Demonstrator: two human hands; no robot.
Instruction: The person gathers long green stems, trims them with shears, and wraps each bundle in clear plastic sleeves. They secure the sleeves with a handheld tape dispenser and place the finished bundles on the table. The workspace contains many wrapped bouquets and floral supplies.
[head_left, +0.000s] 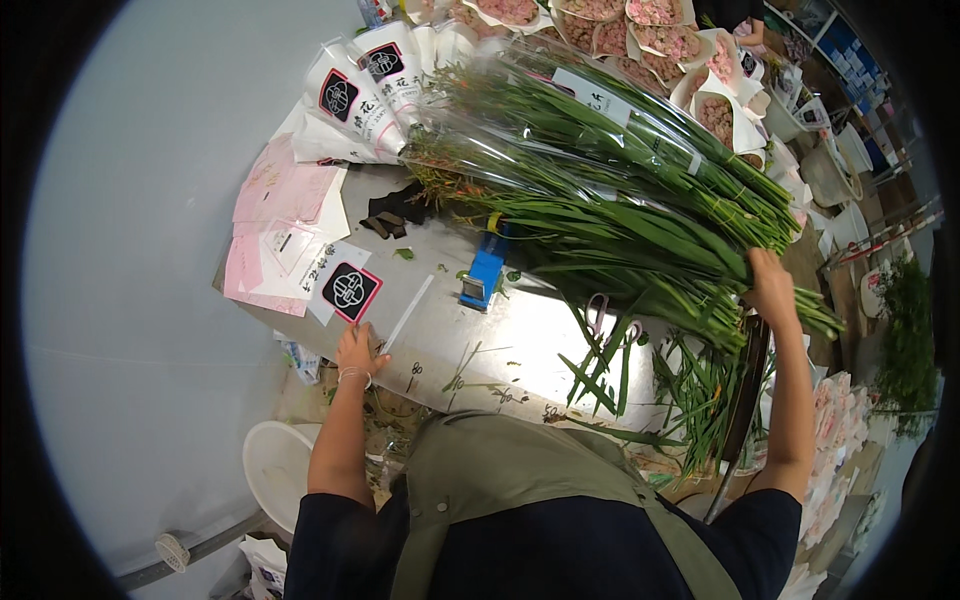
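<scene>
My right hand (771, 291) is closed around the stems of a loose bunch of long-leaved green flowers (637, 232), whose orange-tipped heads point left. My left hand (360, 352) rests at the table's near edge with thumb and fingers apart. Its fingertips touch the lower edge of a clear plastic flower sleeve (351, 291) with a black and pink printed emblem, lying flat. Two or more similar bunches wrapped in clear sleeves (600, 127) lie behind the loose one. Whether the left fingers pinch the sleeve is too small to tell.
A blue tape dispenser (484, 274) stands mid-table; scissors with pale handles (598, 315) lie partly under leaves. Cut leaves (697, 397) heap at the near right edge. Pink paper sheets (277, 195) and white-wrapped cones (360, 97) lie left. Pink bouquets (660, 37) stand behind; a white bin (277, 465) is below.
</scene>
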